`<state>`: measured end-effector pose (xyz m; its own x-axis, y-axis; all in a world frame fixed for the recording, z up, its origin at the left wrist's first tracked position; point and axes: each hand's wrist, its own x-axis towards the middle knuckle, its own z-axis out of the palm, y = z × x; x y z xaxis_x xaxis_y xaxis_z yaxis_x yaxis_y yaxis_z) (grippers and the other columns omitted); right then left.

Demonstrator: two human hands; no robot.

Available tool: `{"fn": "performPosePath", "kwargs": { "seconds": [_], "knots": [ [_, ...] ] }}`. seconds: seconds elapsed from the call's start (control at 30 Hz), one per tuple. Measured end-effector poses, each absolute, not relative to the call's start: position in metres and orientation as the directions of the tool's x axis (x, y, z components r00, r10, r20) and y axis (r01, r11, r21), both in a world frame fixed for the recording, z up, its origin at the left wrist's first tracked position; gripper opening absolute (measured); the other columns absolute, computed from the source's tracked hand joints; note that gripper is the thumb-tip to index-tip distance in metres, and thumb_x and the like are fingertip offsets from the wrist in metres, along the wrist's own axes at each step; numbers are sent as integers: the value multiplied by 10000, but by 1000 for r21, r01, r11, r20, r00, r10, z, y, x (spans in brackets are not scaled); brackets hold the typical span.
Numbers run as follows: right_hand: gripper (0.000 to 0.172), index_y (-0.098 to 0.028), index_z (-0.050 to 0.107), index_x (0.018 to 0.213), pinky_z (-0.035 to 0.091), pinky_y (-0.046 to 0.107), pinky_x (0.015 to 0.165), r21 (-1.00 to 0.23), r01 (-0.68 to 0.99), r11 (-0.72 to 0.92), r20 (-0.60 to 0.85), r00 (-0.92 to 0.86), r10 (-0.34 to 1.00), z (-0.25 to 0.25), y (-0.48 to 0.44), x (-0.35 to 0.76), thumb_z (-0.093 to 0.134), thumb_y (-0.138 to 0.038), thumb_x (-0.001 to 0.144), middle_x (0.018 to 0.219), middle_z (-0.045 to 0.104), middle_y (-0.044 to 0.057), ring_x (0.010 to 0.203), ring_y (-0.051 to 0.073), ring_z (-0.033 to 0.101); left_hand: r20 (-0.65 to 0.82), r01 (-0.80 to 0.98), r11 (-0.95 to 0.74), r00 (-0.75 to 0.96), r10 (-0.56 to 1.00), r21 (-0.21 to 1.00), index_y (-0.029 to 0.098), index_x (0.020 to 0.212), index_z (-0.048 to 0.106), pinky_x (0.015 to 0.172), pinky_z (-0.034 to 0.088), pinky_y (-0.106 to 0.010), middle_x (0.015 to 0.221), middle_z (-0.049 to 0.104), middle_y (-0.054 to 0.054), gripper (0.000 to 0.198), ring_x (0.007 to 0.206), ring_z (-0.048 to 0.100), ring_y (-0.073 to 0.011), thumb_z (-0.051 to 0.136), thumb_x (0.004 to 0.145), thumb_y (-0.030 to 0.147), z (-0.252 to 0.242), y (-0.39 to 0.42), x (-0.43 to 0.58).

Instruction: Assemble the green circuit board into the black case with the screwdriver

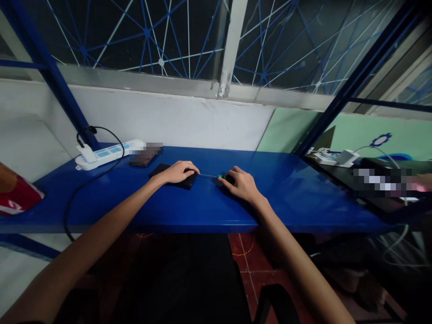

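A black flat rectangular device (187,182) lies on the blue desk, with my left hand (178,172) over it. The fingers of that hand are bent at the device's right edge, holding it. My right hand (242,183) rests on the desk to the right, closed round the dark handle of a screwdriver (220,177) with a green collar. Its thin metal shaft runs left, and the tip reaches the device's edge beside my left fingertips. Whether the tip sits in a screw cannot be made out. Tiny dark specks (206,171) lie just behind the shaft.
A phone (145,155) lies at the back left beside a white power strip (110,154). A black cable (72,198) loops from its plug over the desk's front edge (202,227). A red package (20,191) stands far left. Blue posts (327,103) rise at both sides.
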<state>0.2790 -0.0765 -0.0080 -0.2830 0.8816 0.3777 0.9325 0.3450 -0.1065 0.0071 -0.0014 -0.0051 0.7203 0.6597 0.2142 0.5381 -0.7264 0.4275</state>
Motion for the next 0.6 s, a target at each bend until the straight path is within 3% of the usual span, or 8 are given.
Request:
{"fn": "performPosePath", "kwargs": {
  "seconds": [0.1, 0.23, 0.37, 0.5, 0.6],
  "knots": [
    [405, -199, 598, 837, 278, 257, 560, -142, 921, 363, 375, -290, 880, -9, -75, 279, 552, -601, 837, 887, 622, 58, 697, 165, 557, 205, 547, -720, 717, 666, 426, 230, 1069, 695, 867, 420, -335, 1136, 648, -76, 314, 994, 598, -213, 412, 946, 289, -5, -2, 7],
    [350, -212, 561, 949, 249, 259, 536, -186, 928, 322, 303, -257, 918, -9, -75, 276, 605, -532, 814, 707, 615, 13, 599, 161, 522, 207, 543, -722, 718, 664, 429, 233, 1064, 695, 849, 424, -328, 1131, 649, -74, 311, 983, 598, -205, 414, 948, 298, -8, 1, 7],
    [400, -228, 580, 996, 247, 258, 538, -203, 923, 328, 322, -253, 912, -6, -77, 274, 562, -591, 829, 636, 597, -6, 576, 160, 521, 217, 536, -723, 717, 662, 435, 232, 1062, 694, 857, 424, -338, 1124, 649, -75, 312, 980, 600, -206, 415, 946, 308, -9, 2, 7],
    [438, -231, 650, 886, 274, 260, 562, -196, 906, 376, 348, -294, 890, -4, -79, 276, 363, -556, 950, 742, 638, 28, 663, 162, 567, 220, 531, -724, 718, 661, 441, 238, 1068, 692, 857, 428, -340, 1113, 651, -74, 311, 981, 603, -208, 417, 944, 311, -9, 3, 7],
    [440, -224, 691, 882, 301, 263, 577, -196, 912, 359, 365, -272, 890, -4, -77, 279, 424, -571, 923, 849, 644, 53, 738, 175, 585, 220, 535, -724, 716, 662, 436, 250, 1068, 693, 847, 432, -340, 1111, 652, -71, 312, 973, 604, -206, 414, 947, 320, -10, 3, 6]
  ]
}}
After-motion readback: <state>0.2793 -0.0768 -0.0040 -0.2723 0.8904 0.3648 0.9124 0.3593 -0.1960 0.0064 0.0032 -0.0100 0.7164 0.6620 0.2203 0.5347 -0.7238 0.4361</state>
